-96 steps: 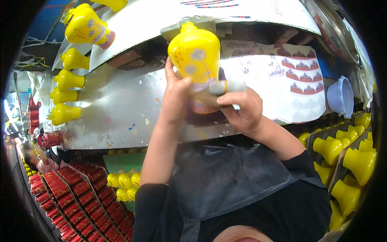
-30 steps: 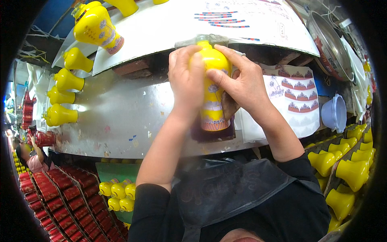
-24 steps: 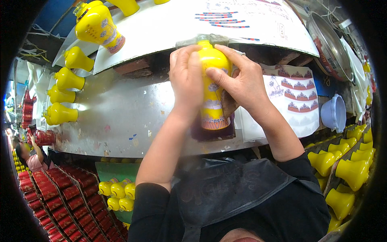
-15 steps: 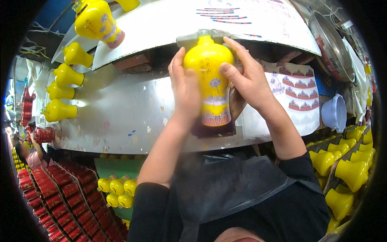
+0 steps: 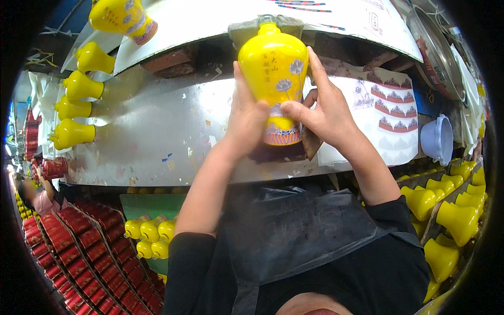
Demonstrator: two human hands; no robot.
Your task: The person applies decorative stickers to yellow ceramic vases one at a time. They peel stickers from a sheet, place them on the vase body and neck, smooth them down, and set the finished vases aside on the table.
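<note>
A glossy yellow bottle (image 5: 270,58) with purple flower pictures, dark lettering and a patterned band round its base lies between my hands, its clear neck pointing away from me onto a grey cloth pad (image 5: 242,32). My left hand (image 5: 245,107) wraps its left side, the thumb pressing near the narrow waist. On the other side, my right hand (image 5: 325,107) grips it, thumb on the front by the waist and fingers along the edge. Below the base sits a dark block on the metal worktop (image 5: 173,131). The undersides of both hands are hidden.
Right of the bottle lies a sheet of printed decals (image 5: 391,105), near a pale blue bucket (image 5: 437,139). Plain yellow bottles (image 5: 79,107) and a decorated one (image 5: 123,21) stand at left. A white board (image 5: 189,18) spans the back. Red boxes (image 5: 89,247) and a person (image 5: 42,197) are lower left.
The bottle has turned slightly, bringing more lettering and a second flower into sight. Both thumbs now sit lower, near its waist. The whole view has shifted a little.
</note>
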